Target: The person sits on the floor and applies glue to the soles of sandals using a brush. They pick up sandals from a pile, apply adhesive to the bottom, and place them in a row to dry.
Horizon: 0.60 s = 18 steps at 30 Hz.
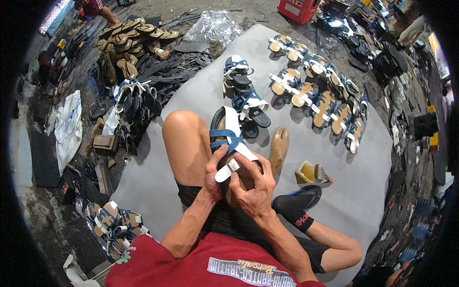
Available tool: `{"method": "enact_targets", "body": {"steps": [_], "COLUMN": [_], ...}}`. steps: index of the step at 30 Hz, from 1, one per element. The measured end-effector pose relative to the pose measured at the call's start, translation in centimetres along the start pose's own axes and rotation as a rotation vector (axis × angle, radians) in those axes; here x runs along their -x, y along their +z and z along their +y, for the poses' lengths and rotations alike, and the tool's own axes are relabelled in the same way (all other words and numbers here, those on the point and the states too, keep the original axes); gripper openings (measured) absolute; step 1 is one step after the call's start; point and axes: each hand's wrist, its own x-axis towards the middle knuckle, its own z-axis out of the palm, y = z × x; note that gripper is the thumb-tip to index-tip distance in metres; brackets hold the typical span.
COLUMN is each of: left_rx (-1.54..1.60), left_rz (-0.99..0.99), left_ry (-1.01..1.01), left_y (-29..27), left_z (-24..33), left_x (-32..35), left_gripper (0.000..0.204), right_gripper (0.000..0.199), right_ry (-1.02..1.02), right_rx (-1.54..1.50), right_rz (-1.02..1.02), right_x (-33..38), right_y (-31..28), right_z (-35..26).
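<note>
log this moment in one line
left hand: holds blue-white sandal; right hand: holds same sandal; nearby: wooden shoe last; surface: grey sheet

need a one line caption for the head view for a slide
Left hand and right hand grip a blue-and-white sandal, with more sandals on the grey sheet beyond.

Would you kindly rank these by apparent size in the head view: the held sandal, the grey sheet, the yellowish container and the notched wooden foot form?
1. Grey sheet
2. Held sandal
3. Notched wooden foot form
4. Yellowish container
</note>
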Motion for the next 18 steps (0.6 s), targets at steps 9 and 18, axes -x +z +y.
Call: {"method": "enact_targets", "body": {"steps": [9,18], "left_rx": [-0.049,-0.019], "left_rz": [0.006,-0.009], "left_ry": [0.162,0.041], "left_y": [0.1,0.8], "left_z": [-0.2,-0.5], "left_x": [-0.3,-0.8], "left_gripper": [0.043,0.042], "right_gripper": [0.041,0.065], "right_ry": [0.035,0.215], "right_rx": [-0.024,-0.415], "right_rz": [0.106,0.052], "right_x": [-2.3,-0.7], "right_y": [0.7,0.0], "right_z": [-1.5,2.1]}}
